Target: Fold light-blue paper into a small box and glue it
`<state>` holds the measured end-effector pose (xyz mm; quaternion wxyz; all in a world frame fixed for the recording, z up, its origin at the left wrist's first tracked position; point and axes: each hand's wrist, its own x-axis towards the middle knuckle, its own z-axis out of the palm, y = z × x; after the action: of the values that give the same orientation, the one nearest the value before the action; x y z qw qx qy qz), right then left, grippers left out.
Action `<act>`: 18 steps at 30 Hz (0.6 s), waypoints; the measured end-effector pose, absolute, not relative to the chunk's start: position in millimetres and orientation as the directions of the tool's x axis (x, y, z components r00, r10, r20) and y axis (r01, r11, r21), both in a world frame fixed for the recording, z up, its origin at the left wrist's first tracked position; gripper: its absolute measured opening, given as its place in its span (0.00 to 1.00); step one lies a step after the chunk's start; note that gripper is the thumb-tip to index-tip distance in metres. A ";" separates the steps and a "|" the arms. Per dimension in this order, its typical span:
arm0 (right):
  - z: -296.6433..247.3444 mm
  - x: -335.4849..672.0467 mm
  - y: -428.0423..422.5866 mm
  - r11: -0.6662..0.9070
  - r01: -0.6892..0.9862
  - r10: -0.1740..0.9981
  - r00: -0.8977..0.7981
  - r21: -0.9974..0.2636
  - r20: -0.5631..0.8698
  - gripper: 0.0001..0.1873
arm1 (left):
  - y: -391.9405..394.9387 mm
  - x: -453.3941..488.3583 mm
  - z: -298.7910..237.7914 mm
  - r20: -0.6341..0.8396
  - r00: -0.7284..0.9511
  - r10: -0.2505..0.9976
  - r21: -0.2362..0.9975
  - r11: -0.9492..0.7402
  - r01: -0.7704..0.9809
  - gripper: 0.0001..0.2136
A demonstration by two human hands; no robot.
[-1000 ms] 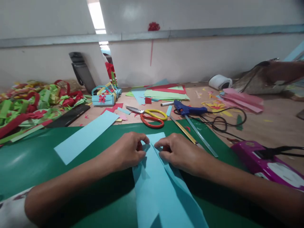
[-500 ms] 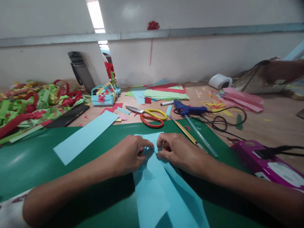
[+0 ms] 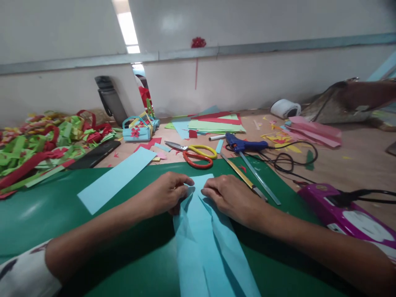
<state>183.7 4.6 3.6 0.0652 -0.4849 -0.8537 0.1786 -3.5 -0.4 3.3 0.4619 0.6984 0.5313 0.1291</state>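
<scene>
A long light blue paper sheet point(image 3: 206, 243) lies on the green cutting mat point(image 3: 62, 214), its two long sides folded in toward the middle. My left hand point(image 3: 167, 192) pinches the left flap near the sheet's far end, fingers closed on the paper. My right hand point(image 3: 227, 194) presses and pinches the right flap just opposite, fingertips almost touching those of the left. A second light blue strip point(image 3: 116, 179) lies flat on the mat to the left, apart from both hands.
Red-and-yellow scissors point(image 3: 193, 153), a blue glue gun point(image 3: 244, 144) with black cable, two rulers point(image 3: 247, 177), a pen and stacked coloured papers point(image 3: 213, 121) lie beyond the mat. A heap of paper strips point(image 3: 40, 140), a black phone point(image 3: 94, 153), a paper basket point(image 3: 136, 130) at left; purple device point(image 3: 346, 210) at right.
The side flaps have been drawn further in over the sheet, making it narrower. Both hands stayed at the far end, shifting slightly; the view tilted a little.
</scene>
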 end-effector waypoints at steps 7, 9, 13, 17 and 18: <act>0.6 183.4 1.4 0.426 0.840 0.879 -0.473 -0.337 -0.067 0.08 | 7.2 -26.4 0.6 -0.144 0.057 0.988 0.730 0.067 0.680 0.20; -0.3 184.3 0.0 0.431 0.837 0.880 -0.473 -0.336 -0.051 0.09 | 7.4 -29.2 2.2 -0.226 0.098 0.969 0.760 0.113 0.640 0.25; -1.4 186.6 -2.8 0.452 0.825 0.873 -0.488 -0.339 -0.024 0.09 | 10.4 -25.9 7.6 -0.246 0.259 0.934 0.813 0.053 0.580 0.27; -1.5 187.4 -3.3 0.467 0.815 0.863 -0.505 -0.343 -0.027 0.10 | 21.8 -24.6 7.5 -0.242 0.352 0.904 0.822 -0.002 0.569 0.13; -1.3 187.3 -3.2 0.468 0.813 0.861 -0.507 -0.346 -0.029 0.10 | 24.6 -25.3 5.9 -0.240 0.360 0.901 0.822 -0.008 0.570 0.11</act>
<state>187.3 -3.2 -1.3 0.0751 -0.4906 -0.8534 0.1596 -25.3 24.6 5.9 0.4569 0.6865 0.5357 0.1815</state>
